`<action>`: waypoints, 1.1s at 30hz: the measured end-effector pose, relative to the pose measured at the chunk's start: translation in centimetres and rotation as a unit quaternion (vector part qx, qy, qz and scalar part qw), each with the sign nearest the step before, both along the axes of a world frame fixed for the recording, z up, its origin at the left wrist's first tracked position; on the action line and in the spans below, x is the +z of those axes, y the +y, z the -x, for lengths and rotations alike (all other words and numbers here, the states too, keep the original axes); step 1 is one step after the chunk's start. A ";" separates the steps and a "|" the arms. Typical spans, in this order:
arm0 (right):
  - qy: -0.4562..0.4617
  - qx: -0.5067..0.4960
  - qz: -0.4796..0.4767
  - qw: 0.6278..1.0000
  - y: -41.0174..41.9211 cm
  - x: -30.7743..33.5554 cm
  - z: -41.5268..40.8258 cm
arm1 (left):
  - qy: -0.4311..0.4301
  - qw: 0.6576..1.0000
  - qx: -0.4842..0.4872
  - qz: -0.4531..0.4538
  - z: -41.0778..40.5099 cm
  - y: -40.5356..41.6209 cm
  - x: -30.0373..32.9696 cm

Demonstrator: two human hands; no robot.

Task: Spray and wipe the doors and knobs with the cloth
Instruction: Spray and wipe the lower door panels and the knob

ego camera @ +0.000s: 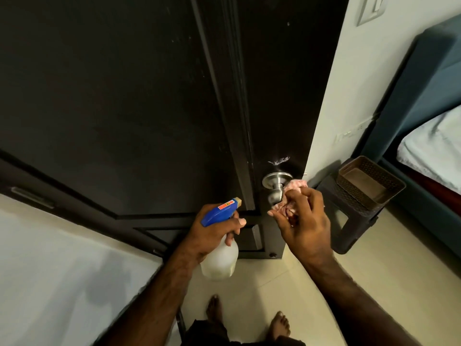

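Observation:
A dark brown door [124, 96] fills most of the view, with a round steel knob [274, 189] near its right edge. My right hand [303, 221] grips a bunched pink cloth [294, 186] pressed against the right side of the knob. My left hand [212, 231] holds a white spray bottle [220, 260] by its neck; its blue trigger head [219, 212] points up toward the door. A small white splash of spray [279, 161] sits on the door just above the knob.
A white wall [349, 96] stands right of the door. A dark plastic stool [349, 221] carries a brown basket [369, 186] close to the knob. A blue bed frame with a pale sheet [434, 146] lies at the right. My bare feet [280, 325] stand on cream floor tiles.

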State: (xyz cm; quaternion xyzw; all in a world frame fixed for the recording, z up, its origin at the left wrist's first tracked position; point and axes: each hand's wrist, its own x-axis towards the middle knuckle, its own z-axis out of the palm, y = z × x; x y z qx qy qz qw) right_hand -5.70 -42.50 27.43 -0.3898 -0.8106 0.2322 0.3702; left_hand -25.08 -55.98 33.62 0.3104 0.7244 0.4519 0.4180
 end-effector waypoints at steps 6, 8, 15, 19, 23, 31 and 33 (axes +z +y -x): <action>0.080 0.040 0.161 0.983 2.5 0.4 0.9 | -0.012 1.000 -0.019 -0.011 -0.3 0.2 -0.1; 0.152 0.002 0.268 0.951 2.3 0.5 0.5 | -0.022 0.999 -0.026 -0.023 -0.6 0.6 0.0; 0.206 -0.042 0.302 0.930 -2.1 -1.3 -1.1 | -0.031 0.994 -0.061 -0.090 0.4 2.9 0.5; 0.193 -0.083 0.218 0.953 -3.6 -0.8 0.9 | -0.016 0.990 -0.102 -0.096 0.6 4.5 0.3; 0.242 -0.159 0.199 0.936 -3.8 -1.2 2.8 | -0.039 0.988 -0.122 -0.088 1.5 6.1 -0.2; 0.127 -0.151 -0.051 0.979 -2.5 -2.6 3.4 | -0.085 0.972 -0.207 -0.068 4.4 8.0 -0.1; 0.115 -0.149 -0.068 0.980 -2.0 -2.6 3.4 | -0.089 0.966 -0.231 -0.074 5.0 8.2 -0.2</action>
